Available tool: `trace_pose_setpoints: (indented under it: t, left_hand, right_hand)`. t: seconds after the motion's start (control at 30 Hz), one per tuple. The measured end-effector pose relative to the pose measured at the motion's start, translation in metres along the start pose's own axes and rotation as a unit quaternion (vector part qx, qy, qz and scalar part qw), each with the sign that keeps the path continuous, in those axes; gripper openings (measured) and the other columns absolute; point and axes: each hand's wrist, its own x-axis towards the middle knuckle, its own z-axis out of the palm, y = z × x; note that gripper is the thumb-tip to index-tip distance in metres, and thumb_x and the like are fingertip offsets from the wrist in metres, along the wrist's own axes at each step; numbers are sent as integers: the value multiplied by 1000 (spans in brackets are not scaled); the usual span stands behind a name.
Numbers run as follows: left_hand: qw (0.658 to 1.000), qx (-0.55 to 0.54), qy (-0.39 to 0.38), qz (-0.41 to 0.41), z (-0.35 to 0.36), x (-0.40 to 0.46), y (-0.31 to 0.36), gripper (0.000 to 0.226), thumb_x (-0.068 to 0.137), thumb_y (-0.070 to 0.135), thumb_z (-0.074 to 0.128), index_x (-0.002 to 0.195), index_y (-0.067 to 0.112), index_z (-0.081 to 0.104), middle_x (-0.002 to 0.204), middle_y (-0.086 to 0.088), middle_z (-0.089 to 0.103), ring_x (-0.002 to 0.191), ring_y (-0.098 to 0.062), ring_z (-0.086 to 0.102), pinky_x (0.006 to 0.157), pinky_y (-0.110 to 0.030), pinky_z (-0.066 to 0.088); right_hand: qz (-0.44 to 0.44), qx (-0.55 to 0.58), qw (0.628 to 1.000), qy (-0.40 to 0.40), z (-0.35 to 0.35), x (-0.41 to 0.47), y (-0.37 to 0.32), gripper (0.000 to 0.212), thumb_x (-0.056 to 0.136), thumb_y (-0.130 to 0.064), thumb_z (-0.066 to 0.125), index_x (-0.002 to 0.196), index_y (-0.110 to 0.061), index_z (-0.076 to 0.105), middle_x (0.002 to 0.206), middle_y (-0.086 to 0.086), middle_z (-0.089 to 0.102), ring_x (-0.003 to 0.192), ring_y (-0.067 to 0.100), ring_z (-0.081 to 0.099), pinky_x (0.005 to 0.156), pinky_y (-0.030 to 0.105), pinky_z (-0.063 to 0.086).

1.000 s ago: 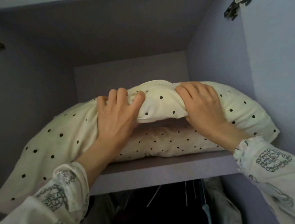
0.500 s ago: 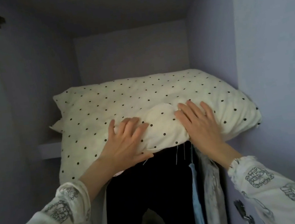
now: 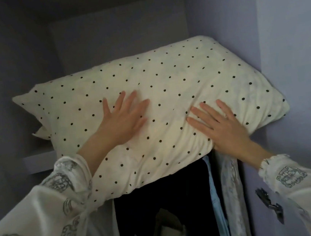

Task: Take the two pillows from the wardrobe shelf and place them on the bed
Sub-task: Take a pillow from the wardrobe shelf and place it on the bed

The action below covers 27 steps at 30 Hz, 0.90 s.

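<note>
- Pillow (image 3: 166,88): cream, black-dotted; its near edge overhung the wardrobe shelf (image 3: 38,160), directly under both sets of fingers.
- Left hand (image 3: 123,120): fingers straight and spread, flat on the pillow top, gripping nothing.
- Right hand (image 3: 221,126): fingers extended over the near edge; thumb hidden, possibly tucked beneath.
- Second pillow (image 3: 39,132): perhaps the corner showing left of the left fingers.
- Hanging clothes (image 3: 163,206): dark, below the fingers.

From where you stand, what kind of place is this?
Most likely a wardrobe in a bedroom. A polka-dot pillow lies on a shelf between lilac walls, clothes hang below it, and a door hinge shows at the right. Both hands lie flat on the pillow.
</note>
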Motion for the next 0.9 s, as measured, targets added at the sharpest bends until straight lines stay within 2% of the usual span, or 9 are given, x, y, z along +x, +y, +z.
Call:
trace_pose_setpoints:
  t: [0.1, 0.2, 0.3, 0.37, 0.6, 0.7, 0.8, 0.83, 0.9]
  left_hand:
    - [1000, -9, 23, -12, 6, 27, -14, 56, 90, 57, 15, 143, 40, 9, 159, -1, 0, 145, -28, -6, 108, -69, -1]
    - [999, -4, 41, -13, 6, 56, -30, 67, 81, 71, 11, 142, 45, 8, 159, 5, 1, 145, -24, -6, 107, -69, -3]
    - [998, 0, 27, -50, 6, 72, -42, 79, 69, 84, 5, 140, 49, 5, 158, 8, -1, 145, -21, -6, 107, -68, -3]
    - [997, -13, 12, -78, 13, 68, -45, 82, 66, 87, 0, 140, 51, 4, 158, 8, 2, 145, -19, -2, 109, -66, 1]
    - [989, -52, -13, -139, 34, 31, -47, 91, 62, 89, -4, 142, 45, 1, 158, 5, 9, 144, -19, 8, 111, -60, 9]
    - [984, -64, -16, -164, 40, 20, -42, 95, 59, 92, 0, 142, 46, -2, 158, 6, 7, 145, -20, 5, 111, -60, 7]
    - [980, -56, -9, -188, 42, 23, -31, 89, 64, 89, 8, 142, 46, 1, 158, 5, 5, 145, -21, 1, 111, -62, 4]
    - [980, -50, -7, -194, 42, 25, -29, 87, 66, 88, 9, 142, 46, 2, 158, 4, 5, 145, -21, 1, 111, -62, 3]
    - [978, -44, 5, -204, 44, 29, -27, 84, 69, 86, 10, 143, 46, 4, 158, 4, 5, 145, -22, 2, 110, -63, 3]
  right_hand:
    - [0, -7, 1000, 29, 8, -3, -4, 80, 66, 2, 59, 140, -17, 34, 142, 9, 46, 129, 33, 46, 104, 61, 34]
    - [-10, -18, 998, 53, 17, -6, -4, 76, 69, 3, 60, 138, -18, 37, 142, 8, 44, 127, 33, 48, 102, 59, 37]
    - [-27, -35, 996, 81, 19, -1, 1, 62, 82, 8, 43, 137, -19, 40, 138, 7, 48, 123, 31, 52, 99, 57, 42]
    - [-31, -51, 995, 86, 19, 6, 6, 64, 81, 11, 44, 137, -20, 44, 138, 8, 50, 123, 30, 53, 97, 59, 43]
    - [-55, -88, 992, 75, 15, 49, 47, 65, 83, 9, 46, 138, -24, 44, 140, 12, 51, 124, 33, 52, 101, 66, 30]
    - [67, -29, 997, -25, 7, 60, 53, 67, 85, 0, 53, 143, -26, 34, 148, 15, 40, 133, 35, 41, 107, 65, 21]
    - [227, 99, 958, -148, 0, 41, 35, 82, 85, -16, 62, 149, -26, 13, 159, 13, 8, 146, 31, 7, 114, 57, 3]
    - [259, 143, 943, -151, -2, 31, 25, 86, 83, -17, 64, 149, -23, 11, 159, 14, 3, 146, 31, 1, 115, 55, 2]
    - [304, 257, 912, -96, -10, 17, 5, 79, 84, -5, 59, 149, -16, 14, 158, 16, 0, 146, 31, -2, 117, 53, 10]
